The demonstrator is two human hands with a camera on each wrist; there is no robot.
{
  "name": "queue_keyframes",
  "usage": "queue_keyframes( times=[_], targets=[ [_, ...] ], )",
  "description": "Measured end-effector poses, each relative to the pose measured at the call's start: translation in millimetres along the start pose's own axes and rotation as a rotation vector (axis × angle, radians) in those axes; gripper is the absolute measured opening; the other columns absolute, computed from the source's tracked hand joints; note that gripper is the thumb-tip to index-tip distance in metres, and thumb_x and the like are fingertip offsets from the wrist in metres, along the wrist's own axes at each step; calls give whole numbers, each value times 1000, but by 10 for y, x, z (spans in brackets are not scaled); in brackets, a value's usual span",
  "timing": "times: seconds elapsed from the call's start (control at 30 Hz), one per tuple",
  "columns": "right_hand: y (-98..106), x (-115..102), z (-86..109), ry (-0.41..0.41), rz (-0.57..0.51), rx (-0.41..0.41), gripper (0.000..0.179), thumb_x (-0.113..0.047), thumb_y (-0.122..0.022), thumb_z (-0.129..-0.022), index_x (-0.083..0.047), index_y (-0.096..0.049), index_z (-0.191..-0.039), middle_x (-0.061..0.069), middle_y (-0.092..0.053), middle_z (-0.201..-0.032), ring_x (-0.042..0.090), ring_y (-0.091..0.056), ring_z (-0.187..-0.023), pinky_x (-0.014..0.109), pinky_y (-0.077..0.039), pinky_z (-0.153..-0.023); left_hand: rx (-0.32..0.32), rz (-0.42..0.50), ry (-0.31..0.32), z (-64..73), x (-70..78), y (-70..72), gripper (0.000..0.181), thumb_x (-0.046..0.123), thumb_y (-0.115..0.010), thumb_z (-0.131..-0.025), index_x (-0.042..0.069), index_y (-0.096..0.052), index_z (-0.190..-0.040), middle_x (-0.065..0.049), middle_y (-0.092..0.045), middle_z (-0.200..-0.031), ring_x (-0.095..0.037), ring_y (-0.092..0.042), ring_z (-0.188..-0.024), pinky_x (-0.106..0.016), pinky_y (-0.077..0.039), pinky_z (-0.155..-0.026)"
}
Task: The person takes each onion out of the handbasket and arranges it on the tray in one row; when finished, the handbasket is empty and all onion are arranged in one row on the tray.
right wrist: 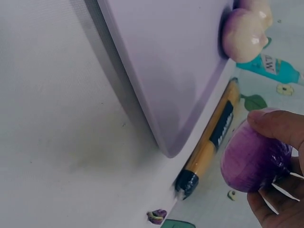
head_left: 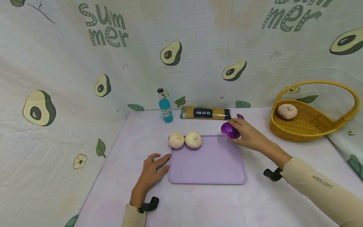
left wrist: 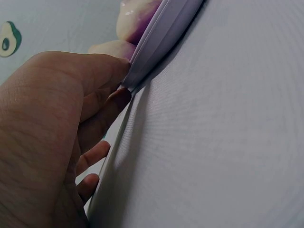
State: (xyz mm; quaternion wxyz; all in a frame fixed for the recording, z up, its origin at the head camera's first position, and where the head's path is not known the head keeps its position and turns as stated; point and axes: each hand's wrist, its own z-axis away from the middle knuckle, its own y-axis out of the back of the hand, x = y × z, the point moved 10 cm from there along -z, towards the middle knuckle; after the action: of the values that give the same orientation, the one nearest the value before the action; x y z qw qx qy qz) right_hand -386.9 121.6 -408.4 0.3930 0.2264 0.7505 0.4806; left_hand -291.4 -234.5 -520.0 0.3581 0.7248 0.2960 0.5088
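Note:
My right hand holds a shiny purple onion between thumb and fingers, by the far right corner of a lilac tray. In the right wrist view the onion is apart from the tray. My left hand lies at the tray's left side; its thumb and index finger touch the rim, the other fingers loosely spread. Two white, purple-tinged bulbs sit side by side at the tray's far left corner.
A blue bottle and a packet of spaghetti are behind the tray. At the right stands a yellow wicker basket with a tall handle, a pale bulb inside. A small purple patch is near the packet; its kind is unclear.

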Motion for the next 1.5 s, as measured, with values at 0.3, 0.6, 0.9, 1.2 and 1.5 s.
queue_keyframes(
  times=[0.3, 0.6, 0.9, 1.2, 1.5],
  targets=[
    [-74, -59, -34, 11, -11, -17, 74, -7, -86, -76, 9, -50, -139, 29, -46, -142, 46, -44, -129, 59, -40, -102, 0, 5, 25, 13, -27, -10, 46, 42, -65, -97, 39, -57, -142, 19, -59, -137, -23, -38, -134, -52, -30, -101],
    [-144, -116, -78, 17, -11, -27, 75, -6, -87, -76, 9, -50, -139, 31, -45, -142, 47, -44, -129, 59, -40, -102, 6, 14, 2, 6, 2, -9, 45, 43, -64, -97, 39, -57, -141, 20, -58, -137, -24, -38, -134, -52, -29, -101],
    [-237, -171, -110, 27, -14, -32, 74, -6, -87, -75, 9, -52, -138, 29, -47, -141, 45, -44, -130, 57, -41, -103, -3, 1, 4, 16, -21, -30, 46, 44, -64, -97, 38, -57, -142, 19, -58, -137, -23, -38, -133, -52, -29, -101],
    [-323, -276, -179, 55, -10, -18, 72, -5, -87, -75, 10, -53, -136, 30, -50, -138, 46, -47, -127, 56, -41, -103, -2, 12, 5, 11, -8, 3, 46, 44, -64, -97, 38, -57, -142, 19, -58, -137, -24, -38, -133, -51, -28, -102],
    [-425, -327, -234, 61, -24, -35, 71, -5, -87, -75, 11, -53, -136, 30, -50, -138, 46, -46, -128, 55, -42, -103, -20, 9, 16, 3, -19, 0, 45, 42, -63, -98, 39, -56, -142, 18, -59, -137, -23, -37, -134, -51, -28, -102]
  ],
)
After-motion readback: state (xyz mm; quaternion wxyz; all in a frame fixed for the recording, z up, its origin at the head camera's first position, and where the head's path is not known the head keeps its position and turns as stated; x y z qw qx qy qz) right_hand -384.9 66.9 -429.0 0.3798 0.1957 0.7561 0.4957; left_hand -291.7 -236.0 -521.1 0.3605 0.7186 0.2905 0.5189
